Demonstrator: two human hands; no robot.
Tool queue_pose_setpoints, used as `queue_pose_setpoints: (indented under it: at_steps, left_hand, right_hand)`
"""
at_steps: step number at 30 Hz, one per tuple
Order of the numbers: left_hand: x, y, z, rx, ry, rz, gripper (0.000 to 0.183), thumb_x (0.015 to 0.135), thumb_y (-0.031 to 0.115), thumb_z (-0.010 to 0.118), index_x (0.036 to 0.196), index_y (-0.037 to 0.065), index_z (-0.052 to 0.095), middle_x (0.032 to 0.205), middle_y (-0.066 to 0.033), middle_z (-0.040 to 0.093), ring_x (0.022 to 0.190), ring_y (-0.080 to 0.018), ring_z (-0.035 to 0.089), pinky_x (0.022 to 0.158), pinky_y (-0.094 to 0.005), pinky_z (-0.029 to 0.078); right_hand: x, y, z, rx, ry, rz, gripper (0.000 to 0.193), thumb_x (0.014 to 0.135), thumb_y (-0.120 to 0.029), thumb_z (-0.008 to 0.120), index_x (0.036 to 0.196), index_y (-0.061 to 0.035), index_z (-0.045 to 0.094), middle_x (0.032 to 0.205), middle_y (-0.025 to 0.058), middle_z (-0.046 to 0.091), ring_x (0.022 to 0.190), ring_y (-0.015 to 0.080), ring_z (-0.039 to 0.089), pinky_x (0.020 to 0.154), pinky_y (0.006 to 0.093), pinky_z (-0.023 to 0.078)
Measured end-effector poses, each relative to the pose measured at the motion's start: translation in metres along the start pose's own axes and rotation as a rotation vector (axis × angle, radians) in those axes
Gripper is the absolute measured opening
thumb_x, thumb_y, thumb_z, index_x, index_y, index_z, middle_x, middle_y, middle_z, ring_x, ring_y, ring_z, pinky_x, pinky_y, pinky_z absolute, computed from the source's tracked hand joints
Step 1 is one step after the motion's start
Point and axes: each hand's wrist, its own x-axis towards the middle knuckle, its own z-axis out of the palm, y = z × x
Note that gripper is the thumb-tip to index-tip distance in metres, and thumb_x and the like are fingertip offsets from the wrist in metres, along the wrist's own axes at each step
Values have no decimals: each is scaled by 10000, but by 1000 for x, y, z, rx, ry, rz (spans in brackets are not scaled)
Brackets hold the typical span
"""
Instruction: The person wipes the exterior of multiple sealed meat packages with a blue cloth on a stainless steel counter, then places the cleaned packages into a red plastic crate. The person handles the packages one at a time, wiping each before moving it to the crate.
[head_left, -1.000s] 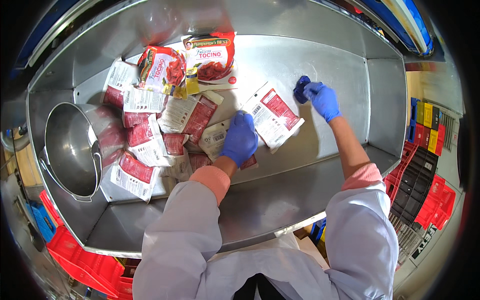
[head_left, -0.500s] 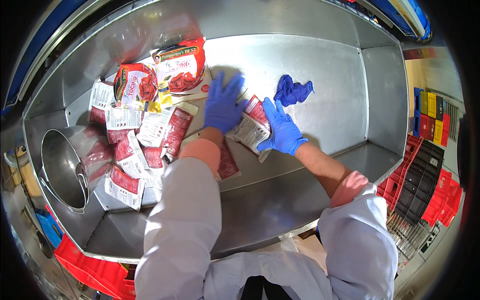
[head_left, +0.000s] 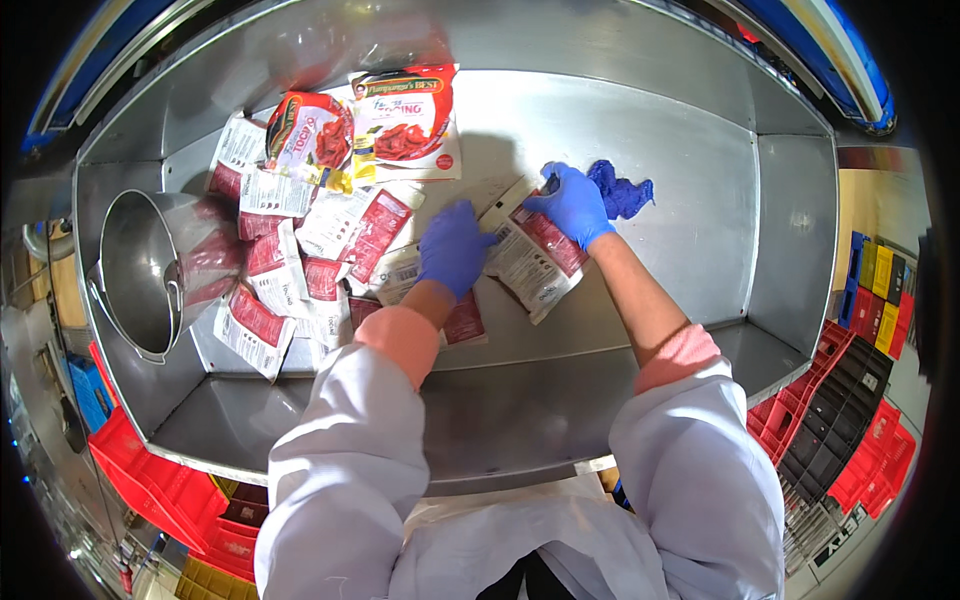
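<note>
My right hand [head_left: 577, 207], in a blue glove, has its fingers bent round the upper right edge of a red-and-white food pouch [head_left: 525, 262]. That pouch lies tilted, back face up. Left of it, my left hand [head_left: 452, 248], gloved alike, hovers over or touches another pouch [head_left: 397, 275]; motion blurs its fingers. Several more pouches lie in a loose heap on the left, backs up. Two pouches, a larger one [head_left: 405, 125] and a smaller one [head_left: 310, 140], show their red fronts at the heap's far side.
Everything lies in a wide steel trough [head_left: 690, 240] with raised walls. A steel bucket [head_left: 140, 275] rests on its side at the left. A crumpled dark blue cloth-like piece [head_left: 622, 190] lies beside my right hand. Red crates [head_left: 160, 490] and a black crate [head_left: 835, 430] stand outside.
My right hand has moved from flat on the pouch to its far edge, and the pouch has turned and shifted right. My left hand has drawn nearer to me, its fingers less spread.
</note>
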Motion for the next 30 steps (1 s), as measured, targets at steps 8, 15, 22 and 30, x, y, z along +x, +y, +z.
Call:
queue_pose_setpoints:
  at_steps: [8,15,22,30]
  left_hand:
    - [-8,-6,3,-44,158,299,384,713,309,738,968,42,634,964,-159,639,890,-354,610,811,-426,483]
    - [-53,-35,-27,-226,-191,141,279,778,283,684,941,57,689,863,-184,653,839,-353,630,767,-432,489]
    - [-89,-12,-89,-777,148,286,129,816,144,680,823,14,685,723,-38,636,641,-135,601,570,-284,491]
    - [-149,74,-186,-1091,191,42,187,859,173,681,745,28,649,613,14,543,511,-58,468,502,-226,384]
  right_hand:
    - [-21,-9,29,154,-167,-121,224,732,-245,739,797,-45,660,816,170,633,764,311,606,728,370,482]
    - [-75,-39,-16,318,-35,-92,236,773,-177,714,658,-8,596,617,113,560,533,191,476,575,340,433]
    - [-134,-72,-71,974,74,48,287,826,-172,709,598,-51,582,564,1,537,497,98,450,489,276,383]
    - [-197,-112,-130,1524,65,39,234,902,-235,632,758,-53,610,650,16,577,551,106,517,522,254,414]
